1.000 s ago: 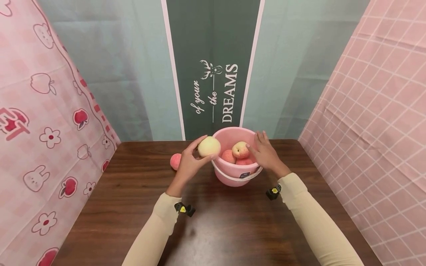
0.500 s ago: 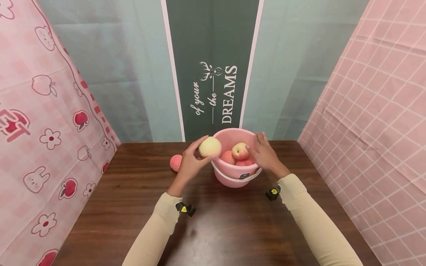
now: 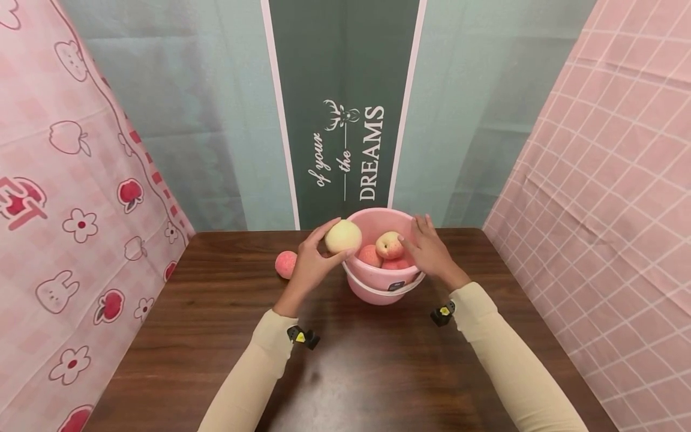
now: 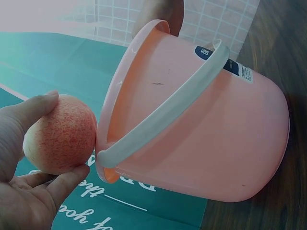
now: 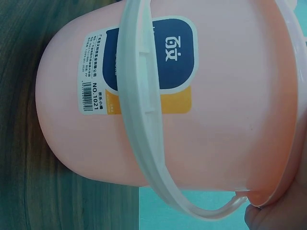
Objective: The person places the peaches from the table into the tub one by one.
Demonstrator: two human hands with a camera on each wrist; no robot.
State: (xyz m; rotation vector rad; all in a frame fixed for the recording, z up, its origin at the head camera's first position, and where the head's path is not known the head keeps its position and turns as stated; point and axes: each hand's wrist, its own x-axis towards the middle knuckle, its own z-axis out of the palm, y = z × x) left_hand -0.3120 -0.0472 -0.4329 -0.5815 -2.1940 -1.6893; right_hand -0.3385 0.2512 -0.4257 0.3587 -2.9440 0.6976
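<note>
In the head view my left hand [image 3: 312, 264] holds a peach [image 3: 343, 238] between thumb and fingers at the left rim of a pink bucket [image 3: 372, 279]. From the left wrist, this peach [image 4: 62, 136] looks cream with red speckles and sits just outside the rim. My right hand [image 3: 433, 252] grips the bucket's right rim, its thumb reaching over the inside. Several peaches lie in the bucket, a yellowish one [image 3: 390, 245] on top. The white handle [image 5: 139, 96] hangs down across the labelled side in the right wrist view.
A pink-red peach [image 3: 286, 264] lies on the dark wooden table [image 3: 378, 366], left of the bucket and partly behind my left hand. A green printed curtain [image 3: 345, 60] hangs behind the table. Pink cloths [image 3: 610, 180] flank both sides.
My left hand has shifted slightly right with the peach, closer over the bucket's rim. The right hand keeps its place on the bucket.
</note>
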